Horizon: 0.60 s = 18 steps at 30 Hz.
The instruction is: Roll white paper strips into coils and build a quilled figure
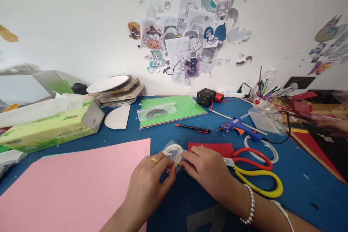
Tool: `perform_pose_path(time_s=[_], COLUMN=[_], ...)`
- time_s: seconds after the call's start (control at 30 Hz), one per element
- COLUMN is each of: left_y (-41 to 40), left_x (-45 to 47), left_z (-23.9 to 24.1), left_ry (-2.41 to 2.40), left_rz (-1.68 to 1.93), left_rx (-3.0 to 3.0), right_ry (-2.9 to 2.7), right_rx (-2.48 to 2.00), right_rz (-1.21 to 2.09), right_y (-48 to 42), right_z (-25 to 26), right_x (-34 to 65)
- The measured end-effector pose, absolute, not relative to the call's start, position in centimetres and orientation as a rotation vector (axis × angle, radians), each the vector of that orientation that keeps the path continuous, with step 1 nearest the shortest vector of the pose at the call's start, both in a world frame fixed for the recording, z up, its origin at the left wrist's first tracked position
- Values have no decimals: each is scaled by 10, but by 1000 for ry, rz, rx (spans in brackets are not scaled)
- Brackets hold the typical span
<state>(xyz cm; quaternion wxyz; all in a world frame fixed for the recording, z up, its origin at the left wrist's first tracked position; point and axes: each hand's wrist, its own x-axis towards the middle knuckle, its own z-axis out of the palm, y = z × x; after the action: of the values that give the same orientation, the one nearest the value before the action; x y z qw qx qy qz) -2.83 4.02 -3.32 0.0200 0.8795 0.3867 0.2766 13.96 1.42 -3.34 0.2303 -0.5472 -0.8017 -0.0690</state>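
Both my hands meet at a small clear plastic bag (174, 148) that has a coiled white cord inside. My left hand (153, 175), with a ring on one finger, pinches the near edge of the bag. From the right, my right hand (206, 166) grips the bag's other side, fingertips bent inward. A red sheet (213, 147) lies just behind my right hand. Scissors with one red and one yellow handle (257, 174) rest beside that hand, their blades mostly hidden. Pink paper (89, 185) spreads out to the left of my left hand.
A blue glue gun (241, 127) with a cable lies at the right, near a white cord loop (274, 152). Green sheets (187, 108) and a pen (193, 128) are behind. A tissue pack (54, 127) stands left, a clear set square (208, 219) in front. Another person's hand (335, 125) shows far right.
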Motion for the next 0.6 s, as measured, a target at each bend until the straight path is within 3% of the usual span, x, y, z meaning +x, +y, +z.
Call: perform_pose_path(time_s=[0.6], left_y=[43], left_x=[-26], left_z=[-29], left_ry=[1076], left_rz=[868], left_rx=[2423], right_ry=[-2333], right_rx=[-1312], right_rz=[-215], right_y=[13], right_z=[-32], right_x=[139])
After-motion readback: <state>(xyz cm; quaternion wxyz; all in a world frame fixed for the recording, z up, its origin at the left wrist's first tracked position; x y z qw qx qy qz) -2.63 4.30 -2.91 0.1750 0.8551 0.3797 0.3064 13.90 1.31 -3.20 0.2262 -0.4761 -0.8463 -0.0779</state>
